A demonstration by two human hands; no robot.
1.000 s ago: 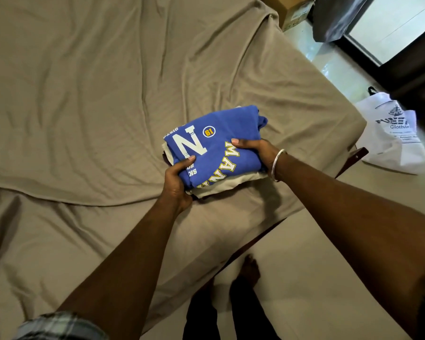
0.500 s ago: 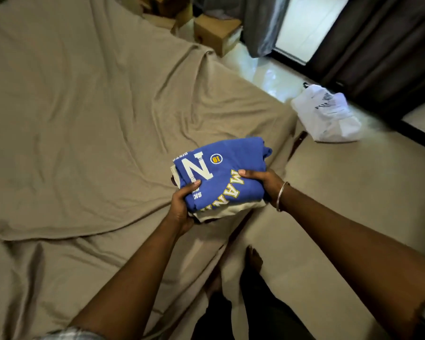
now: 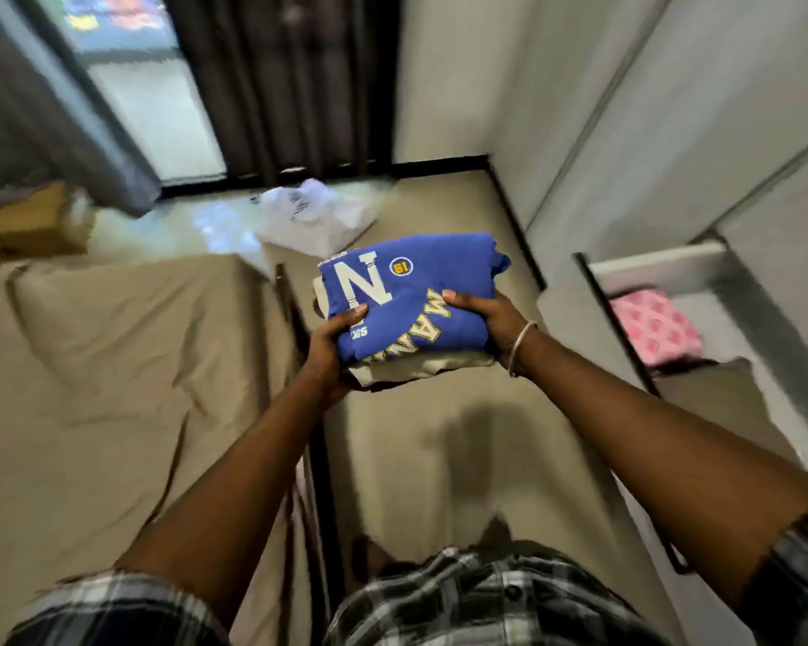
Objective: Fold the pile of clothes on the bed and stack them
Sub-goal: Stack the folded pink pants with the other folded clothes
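A: Where's your stack (image 3: 411,310) right now?

B: You've got it up in the air between both hands, over the floor (image 3: 439,435) just off the edge of the bed (image 3: 113,366). It touches neither.

A: And my grip?

B: Your left hand (image 3: 332,352) clamps the near left corner, thumb on top across the blue shirt (image 3: 416,296), the rest of the fingers hidden underneath. Your right hand (image 3: 490,319) holds the right side the same way, thumb lying on the yellow lettering. A bangle (image 3: 521,347) sits on that wrist.

A: What's in the stack?

B: The blue shirt on top, folded, big white "N" facing you. Under it a pale garment (image 3: 421,368) pokes out along the near edge. Below that I can't tell; it's hidden.

A: What's around me?

B: The bed lies to your left under a tan sheet, rumpled. Ahead on the floor there's a white bag (image 3: 318,216) near the dark curtain (image 3: 290,81), and a cardboard box (image 3: 29,221) far left. To your right, an open shelf (image 3: 663,268) holds a folded pink cloth (image 3: 658,326). The view is a bit smeared at the edges.
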